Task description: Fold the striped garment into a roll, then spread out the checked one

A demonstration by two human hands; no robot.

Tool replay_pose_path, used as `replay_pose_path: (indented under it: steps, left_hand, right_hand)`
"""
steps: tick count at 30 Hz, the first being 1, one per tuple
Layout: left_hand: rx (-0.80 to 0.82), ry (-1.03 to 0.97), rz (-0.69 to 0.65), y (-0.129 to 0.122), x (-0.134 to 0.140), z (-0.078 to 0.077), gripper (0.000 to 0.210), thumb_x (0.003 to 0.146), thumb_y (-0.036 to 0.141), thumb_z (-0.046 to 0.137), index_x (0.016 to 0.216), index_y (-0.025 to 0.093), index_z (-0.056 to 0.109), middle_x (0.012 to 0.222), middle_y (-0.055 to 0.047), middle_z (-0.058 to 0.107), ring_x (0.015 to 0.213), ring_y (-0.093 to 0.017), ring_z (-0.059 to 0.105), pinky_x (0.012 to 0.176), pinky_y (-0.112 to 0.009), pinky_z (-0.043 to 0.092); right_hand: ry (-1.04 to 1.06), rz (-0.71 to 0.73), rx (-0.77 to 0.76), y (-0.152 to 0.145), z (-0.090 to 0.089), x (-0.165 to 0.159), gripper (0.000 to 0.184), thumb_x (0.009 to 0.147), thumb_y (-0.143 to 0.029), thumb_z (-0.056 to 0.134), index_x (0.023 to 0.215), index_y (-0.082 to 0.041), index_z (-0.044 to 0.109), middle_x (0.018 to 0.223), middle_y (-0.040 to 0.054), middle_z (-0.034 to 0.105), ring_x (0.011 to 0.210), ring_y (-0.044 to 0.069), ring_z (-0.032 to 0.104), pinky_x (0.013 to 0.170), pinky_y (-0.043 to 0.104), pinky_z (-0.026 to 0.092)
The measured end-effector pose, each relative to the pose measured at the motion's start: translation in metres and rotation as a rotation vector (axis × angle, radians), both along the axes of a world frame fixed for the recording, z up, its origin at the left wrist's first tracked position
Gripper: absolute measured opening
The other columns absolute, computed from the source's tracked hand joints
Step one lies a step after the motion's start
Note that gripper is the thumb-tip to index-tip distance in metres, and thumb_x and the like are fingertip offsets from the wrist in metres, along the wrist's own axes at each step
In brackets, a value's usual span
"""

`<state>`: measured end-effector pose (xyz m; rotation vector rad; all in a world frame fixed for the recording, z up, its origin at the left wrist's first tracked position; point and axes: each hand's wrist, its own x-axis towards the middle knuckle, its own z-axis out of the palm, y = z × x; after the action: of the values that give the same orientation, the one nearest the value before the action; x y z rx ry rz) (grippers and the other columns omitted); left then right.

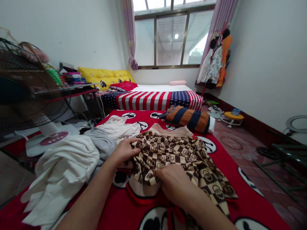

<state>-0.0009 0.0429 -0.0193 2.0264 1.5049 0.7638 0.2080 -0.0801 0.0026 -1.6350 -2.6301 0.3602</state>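
Note:
A brown and beige checkered shirt [168, 153] with a pale collar lies crumpled on a red blanket [240, 210] printed with black-and-white cartoon circles. At its left edge, my left hand [126, 150] pinches the fabric between thumb and fingers. Lower down, near the middle of the garment, my right hand [174, 182] is closed on a bunch of it, the fingertips partly hidden. Just below my hands, a pale cuff or hem with a red edge [142, 193] shows. My right forearm covers part of the shirt's lower side.
White clothes [69, 163] and a grey garment [103, 142] are heaped on the left. Folded striped clothing [189, 118] lies beyond the shirt. A fan [31, 86] stands left, a bed [148, 99] at the back, a yellow stool [233, 116] and green metal frame [280, 156] right.

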Motion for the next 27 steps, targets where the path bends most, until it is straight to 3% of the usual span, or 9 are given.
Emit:
replay_pose_path:
  steps: [5,8,12,14,17,20,22,24,27]
  left_hand:
    - [0.034,-0.381,0.129,-0.010,-0.014,0.042,0.053,0.070,0.057,0.061,0.099,0.014,0.072,0.087,-0.007,0.073,0.077,-0.022,0.065,0.064,-0.027,0.050]
    - [0.127,-0.279,0.223,-0.006,-0.023,0.044,0.058,0.066,0.060,0.062,0.101,0.014,0.070,0.091,-0.008,0.072,0.077,-0.022,0.065,0.066,-0.028,0.050]
    - [0.008,0.083,0.103,-0.003,-0.014,0.022,0.068,0.066,0.056,0.063,0.120,0.015,0.062,0.088,-0.008,0.072,0.078,-0.024,0.066,0.073,-0.032,0.049]
    - [-0.012,0.213,0.015,-0.007,-0.002,0.010,0.071,0.069,0.055,0.062,0.129,0.017,0.055,0.089,-0.007,0.072,0.082,-0.025,0.066,0.074,-0.032,0.047]
    - [-0.010,0.369,0.005,-0.012,0.013,-0.005,0.068,0.066,0.051,0.066,0.127,0.022,0.056,0.102,-0.009,0.070,0.093,-0.028,0.064,0.076,-0.033,0.046]
    - [-0.072,0.433,-0.007,-0.012,0.013,-0.012,0.046,0.062,0.040,0.070,0.104,0.023,0.066,0.104,-0.009,0.069,0.097,-0.029,0.063,0.078,-0.032,0.046]
    - [-0.139,0.362,-0.112,-0.008,0.006,-0.012,0.024,0.062,0.034,0.068,0.083,0.021,0.067,0.089,-0.005,0.070,0.088,-0.026,0.065,0.074,-0.030,0.047]
    - [-0.178,0.152,-0.168,-0.003,-0.001,-0.006,0.019,0.066,0.035,0.065,0.076,0.020,0.064,0.075,-0.003,0.067,0.076,-0.023,0.065,0.067,-0.029,0.049]
    - [0.005,-0.329,0.021,0.004,-0.001,0.005,0.034,0.075,0.044,0.060,0.099,0.019,0.059,0.083,-0.005,0.067,0.074,-0.022,0.066,0.066,-0.033,0.053]
  right_hand:
    - [0.483,0.345,-0.347,-0.030,0.047,0.016,0.018,0.076,-0.031,0.068,0.092,-0.024,0.071,0.086,-0.0016,0.071,0.071,0.011,0.063,0.059,0.018,0.040]
    - [0.640,0.147,-0.267,-0.019,0.054,0.040,0.036,0.078,-0.040,0.068,0.110,-0.026,0.066,0.097,0.0004,0.069,0.072,0.012,0.063,0.060,0.019,0.044]
    - [0.373,-0.557,0.333,0.034,0.009,0.086,0.058,0.076,-0.031,0.066,0.130,-0.016,0.052,0.120,0.0152,0.060,0.098,0.028,0.061,0.078,0.034,0.047]
    - [0.261,-0.734,0.366,0.059,-0.022,0.107,0.078,0.075,-0.030,0.066,0.143,-0.009,0.034,0.133,0.0225,0.050,0.110,0.035,0.057,0.084,0.039,0.045]
    - [0.237,-0.794,0.245,0.076,-0.052,0.125,0.096,0.074,-0.038,0.066,0.148,-0.004,0.017,0.128,0.0251,0.054,0.111,0.036,0.057,0.083,0.040,0.046]
    - [0.248,-0.700,0.131,0.070,-0.052,0.126,0.068,0.073,-0.038,0.065,0.134,-0.011,0.048,0.104,0.0161,0.067,0.095,0.031,0.063,0.073,0.034,0.046]
    - [0.349,-0.528,-0.053,0.061,-0.041,0.123,0.031,0.072,-0.035,0.064,0.096,-0.016,0.070,0.080,0.0076,0.069,0.076,0.023,0.063,0.062,0.028,0.044]
    - [0.564,-0.424,-0.234,0.054,-0.027,0.121,0.020,0.072,-0.036,0.063,0.070,-0.016,0.067,0.062,0.0024,0.063,0.059,0.017,0.059,0.052,0.024,0.040]
    - [1.052,-0.578,-0.128,0.055,-0.016,0.122,0.028,0.071,-0.042,0.065,0.085,-0.018,0.065,0.070,0.0017,0.065,0.058,0.015,0.061,0.052,0.024,0.047]
